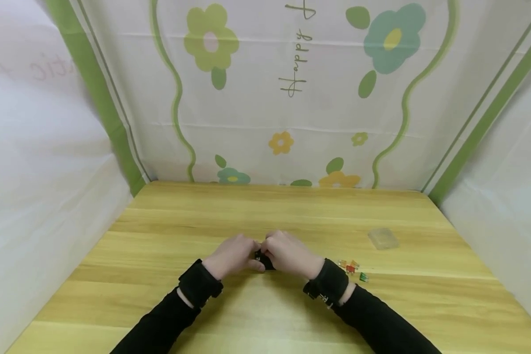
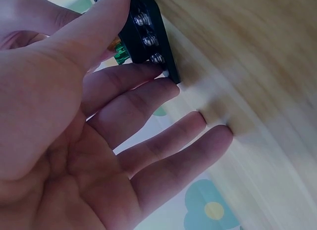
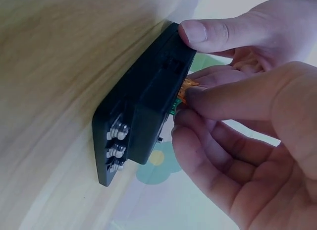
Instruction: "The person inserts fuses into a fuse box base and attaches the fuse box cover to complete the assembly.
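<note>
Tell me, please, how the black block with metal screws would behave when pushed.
The black block is probably stiff, its edges being straight. Its flat-sided shape should make it slide rather than roll. The metal screws may make their end slightly heavier.

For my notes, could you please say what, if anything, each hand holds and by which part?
The left hand grips a black rectangular plastic block by its left end; the right hand appears to pinch a translucent orange plastic piece, exact spot hidden.
</note>
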The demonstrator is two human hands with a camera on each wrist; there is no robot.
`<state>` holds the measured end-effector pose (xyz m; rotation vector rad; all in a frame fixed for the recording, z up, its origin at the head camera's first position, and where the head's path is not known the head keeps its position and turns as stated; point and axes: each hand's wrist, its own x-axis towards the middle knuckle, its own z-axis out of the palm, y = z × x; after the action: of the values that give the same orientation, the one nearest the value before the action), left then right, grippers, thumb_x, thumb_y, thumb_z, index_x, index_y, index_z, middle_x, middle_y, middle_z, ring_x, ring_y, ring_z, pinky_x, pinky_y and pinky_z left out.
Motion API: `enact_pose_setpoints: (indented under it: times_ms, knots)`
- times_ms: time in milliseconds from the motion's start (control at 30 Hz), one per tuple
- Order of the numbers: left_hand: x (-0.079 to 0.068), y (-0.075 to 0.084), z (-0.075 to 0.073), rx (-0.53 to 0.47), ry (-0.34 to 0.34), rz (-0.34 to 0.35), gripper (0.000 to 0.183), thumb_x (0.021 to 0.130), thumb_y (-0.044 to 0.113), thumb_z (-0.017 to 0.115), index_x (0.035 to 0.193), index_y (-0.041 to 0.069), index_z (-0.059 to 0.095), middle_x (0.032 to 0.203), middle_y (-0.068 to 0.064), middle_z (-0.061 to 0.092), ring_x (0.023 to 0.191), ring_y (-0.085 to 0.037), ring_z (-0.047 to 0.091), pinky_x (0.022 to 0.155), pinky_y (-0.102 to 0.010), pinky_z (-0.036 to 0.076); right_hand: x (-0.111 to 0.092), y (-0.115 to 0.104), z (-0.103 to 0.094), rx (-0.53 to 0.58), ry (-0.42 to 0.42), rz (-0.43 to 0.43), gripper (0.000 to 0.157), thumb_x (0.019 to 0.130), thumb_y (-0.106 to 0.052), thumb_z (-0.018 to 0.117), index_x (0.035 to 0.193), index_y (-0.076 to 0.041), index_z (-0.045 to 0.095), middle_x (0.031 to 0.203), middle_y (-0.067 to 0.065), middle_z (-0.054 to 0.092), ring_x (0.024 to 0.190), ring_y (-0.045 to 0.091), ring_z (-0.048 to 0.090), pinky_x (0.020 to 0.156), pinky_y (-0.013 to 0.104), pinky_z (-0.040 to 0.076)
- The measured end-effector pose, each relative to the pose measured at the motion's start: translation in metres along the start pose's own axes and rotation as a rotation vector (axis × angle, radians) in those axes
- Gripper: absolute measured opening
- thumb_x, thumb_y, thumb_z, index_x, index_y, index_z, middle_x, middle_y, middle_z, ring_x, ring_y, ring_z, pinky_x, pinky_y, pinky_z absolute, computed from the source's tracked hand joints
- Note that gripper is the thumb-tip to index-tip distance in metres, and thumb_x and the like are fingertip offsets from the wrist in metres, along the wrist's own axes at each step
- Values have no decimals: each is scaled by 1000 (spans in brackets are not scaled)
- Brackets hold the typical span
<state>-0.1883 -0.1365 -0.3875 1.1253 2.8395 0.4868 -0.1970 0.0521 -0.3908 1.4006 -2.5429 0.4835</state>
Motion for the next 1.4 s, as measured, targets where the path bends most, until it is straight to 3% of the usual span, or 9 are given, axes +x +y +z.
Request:
enact_pose_setpoints:
  times_ms: [233,433,600,800,1100,1267,1400]
  knots:
    - [2,-1,-2,5,14,19,26,79,35,75,74,17,57,58,9,35,52,-6,32,51,-19,25,1,2,-7,-1,-20,-12,18,85,2,60,77,-12,69,71,-4,50,59,5,41,52,14,33]
    - [3,0,-3,-5,-18,17,22,80,36,73,82,17,63,60,10,38,52,-5,33,51,-19,26,-1,6,-16,-12,-78,38,14,87,-8,64,76,-17,66,73,-8,48,59,4,44,54,15,36]
    - [4,1,-3,-2,-23,10,23,80,37,73,88,16,67,60,10,43,51,-5,34,50,-19,28,-2,7,-18,-32,-103,78,23,90,-19,65,68,-23,56,68,-10,45,53,2,40,49,16,32]
    - [2,1,-2,-4,-28,13,26,80,38,73,91,15,69,61,8,48,51,-4,35,50,-19,29,-1,6,-18,-62,-70,76,31,89,-23,66,62,-23,50,58,-9,39,48,1,34,46,16,27]
    - [0,2,-2,1,-27,-5,26,80,39,73,76,17,59,60,8,45,51,-5,35,50,-19,29,-6,11,-30,-80,-53,70,17,86,-16,66,71,-21,61,65,-12,47,53,2,39,50,16,33]
    - [2,3,-2,12,-20,-12,27,80,39,73,77,16,59,62,8,47,53,-6,36,52,-20,31,-14,19,-39,-71,-44,121,4,85,-18,69,81,-16,69,74,-11,56,62,3,48,56,19,39]
    - [3,4,-3,13,-37,-26,27,80,40,73,79,17,61,63,8,48,54,-6,38,52,-21,33,-25,28,-44,-85,-45,143,4,86,-19,69,86,-15,71,76,-10,56,65,4,49,59,20,40]
